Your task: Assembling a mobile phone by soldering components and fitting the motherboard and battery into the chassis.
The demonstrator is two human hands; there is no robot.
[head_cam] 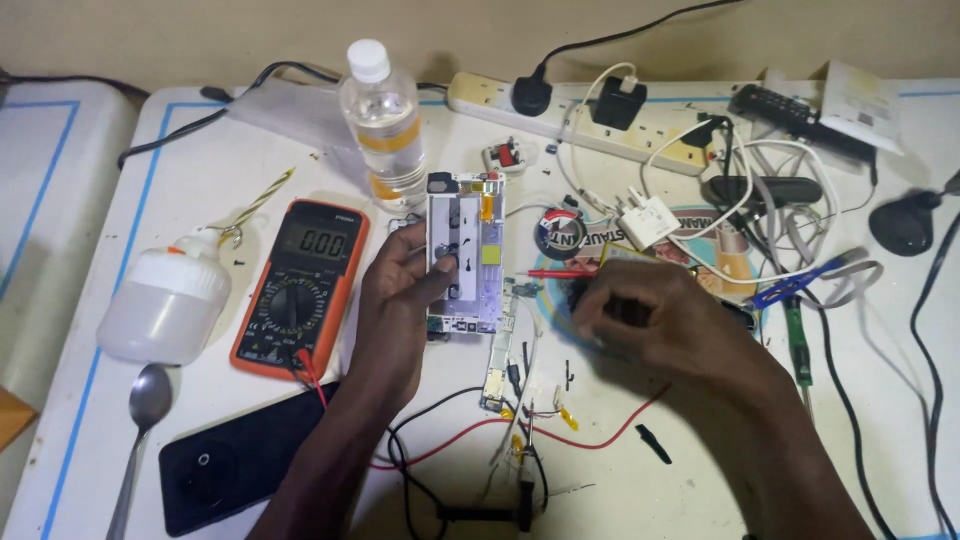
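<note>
I am looking at an opened phone (465, 252) — back cover off, its pale frame and inner parts showing, a yellow patch near the middle and an orange strip near the top. It is lying lengthwise, top end pointing away from me, lower end just above a narrow circuit board (497, 360) that is resting flat on the bench. A red probe (560, 273) is lying level — its tip pointing at the phone's right edge.

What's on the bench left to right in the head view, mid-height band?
White bulb lamp → orange multimeter → left hand → opened phone frame → circuit board strip → right hand → green-handled screwdriver.
</note>
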